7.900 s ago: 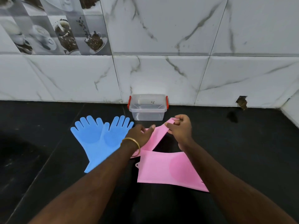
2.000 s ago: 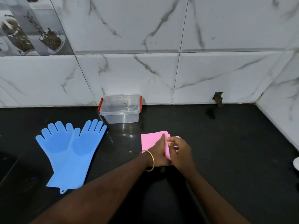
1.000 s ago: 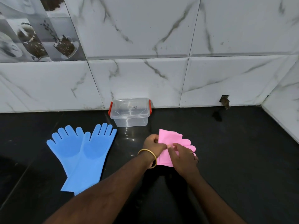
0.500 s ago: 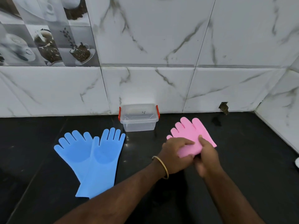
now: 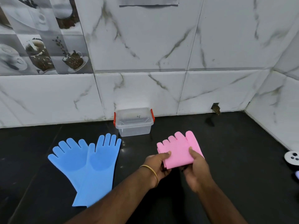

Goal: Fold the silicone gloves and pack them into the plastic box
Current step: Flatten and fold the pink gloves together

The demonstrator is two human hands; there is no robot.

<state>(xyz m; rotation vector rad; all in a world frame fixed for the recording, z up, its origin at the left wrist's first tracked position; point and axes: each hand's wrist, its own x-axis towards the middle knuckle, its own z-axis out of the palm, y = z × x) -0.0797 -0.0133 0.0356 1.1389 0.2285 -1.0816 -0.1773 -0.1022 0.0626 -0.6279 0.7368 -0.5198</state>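
Observation:
The folded pink silicone gloves point(image 5: 178, 148) are held above the black counter, fingers pointing away from me. My left hand point(image 5: 157, 165) grips their left edge and my right hand point(image 5: 196, 168) grips their right edge, thumbs on top. The pair of blue silicone gloves point(image 5: 90, 164) lies flat and unfolded on the counter to the left, one overlapping the other. The clear plastic box point(image 5: 134, 122) with red side clips stands against the wall behind, its lid on.
The black counter point(image 5: 234, 159) meets white marble wall tiles at the back and on the right. A round white object with dark dots point(image 5: 292, 157) sits at the far right edge. A small hole in the wall point(image 5: 216, 108) shows at counter level.
Both hands lifted the folded pink gloves off the counter and shifted them slightly right. The glove fingers now fan out away from me. The view tilted upward.

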